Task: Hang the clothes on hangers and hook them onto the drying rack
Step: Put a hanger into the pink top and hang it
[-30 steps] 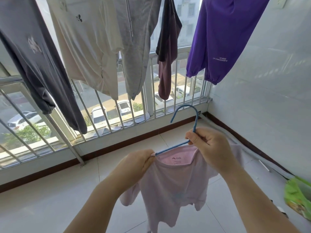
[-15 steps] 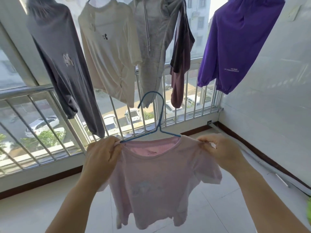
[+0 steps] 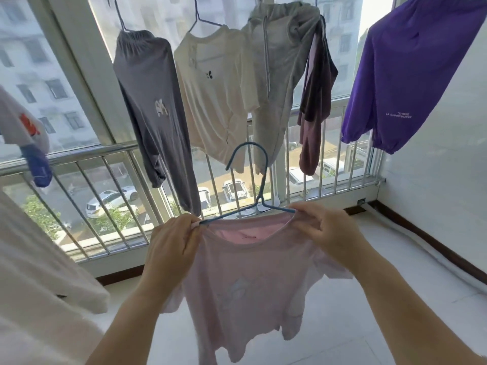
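Pink T-shirt hangs on a blue hanger; left hand and right hand each pinch a shoulder, hook upright, near the railing.

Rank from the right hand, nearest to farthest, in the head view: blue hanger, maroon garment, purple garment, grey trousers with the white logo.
From the right hand:
1. blue hanger, its arm ends at the fingers.
2. maroon garment, hanging just above.
3. purple garment, upper right by the wall, and grey trousers, upper left: too close to call.
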Action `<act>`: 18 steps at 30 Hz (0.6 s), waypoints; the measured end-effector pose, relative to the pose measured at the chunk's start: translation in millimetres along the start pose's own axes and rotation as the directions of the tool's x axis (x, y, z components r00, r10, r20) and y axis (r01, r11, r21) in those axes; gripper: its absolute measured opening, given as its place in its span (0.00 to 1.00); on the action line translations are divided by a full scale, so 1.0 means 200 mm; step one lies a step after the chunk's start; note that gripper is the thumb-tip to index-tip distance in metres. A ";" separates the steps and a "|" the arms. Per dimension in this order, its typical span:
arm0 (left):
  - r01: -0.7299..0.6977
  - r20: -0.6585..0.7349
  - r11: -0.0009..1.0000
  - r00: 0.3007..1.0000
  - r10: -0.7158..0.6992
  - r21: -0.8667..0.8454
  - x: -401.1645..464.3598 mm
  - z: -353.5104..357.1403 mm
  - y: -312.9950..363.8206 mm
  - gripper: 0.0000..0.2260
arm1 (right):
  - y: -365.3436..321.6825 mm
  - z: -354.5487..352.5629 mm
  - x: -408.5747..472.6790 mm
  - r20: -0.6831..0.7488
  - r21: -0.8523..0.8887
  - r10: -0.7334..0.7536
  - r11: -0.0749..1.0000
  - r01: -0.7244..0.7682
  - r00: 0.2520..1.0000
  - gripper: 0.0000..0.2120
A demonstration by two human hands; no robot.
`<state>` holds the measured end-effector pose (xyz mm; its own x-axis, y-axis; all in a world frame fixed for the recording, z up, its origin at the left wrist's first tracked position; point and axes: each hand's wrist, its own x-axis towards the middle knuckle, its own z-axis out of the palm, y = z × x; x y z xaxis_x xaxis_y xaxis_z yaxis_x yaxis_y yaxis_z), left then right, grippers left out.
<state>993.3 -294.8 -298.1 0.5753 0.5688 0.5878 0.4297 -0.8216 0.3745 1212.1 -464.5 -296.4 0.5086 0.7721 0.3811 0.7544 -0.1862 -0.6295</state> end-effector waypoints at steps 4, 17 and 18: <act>0.006 -0.061 1.000 0.998 -0.007 -0.019 -0.03 -0.07 0.06 0.14 | -0.07 -0.03 -0.01 -0.048 0.193 0.016 0.981 -0.007 0.999 0.10; 0.135 -0.430 0.936 0.903 0.018 0.324 0.07 -0.11 0.59 0.27 | -0.31 -0.28 0.08 -0.386 0.159 -0.184 0.952 0.261 0.904 0.09; 0.175 -0.451 0.928 0.893 -0.008 0.329 0.09 -0.12 0.62 0.27 | -0.33 -0.30 0.09 -0.389 0.174 -0.186 0.947 0.270 0.902 0.08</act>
<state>1040.8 -387.6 -224.5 0.1964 0.4979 0.8447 0.7282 -0.6510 0.2144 1196.2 -475.1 -208.6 0.4801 0.4948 0.7244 0.7795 0.1381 -0.6110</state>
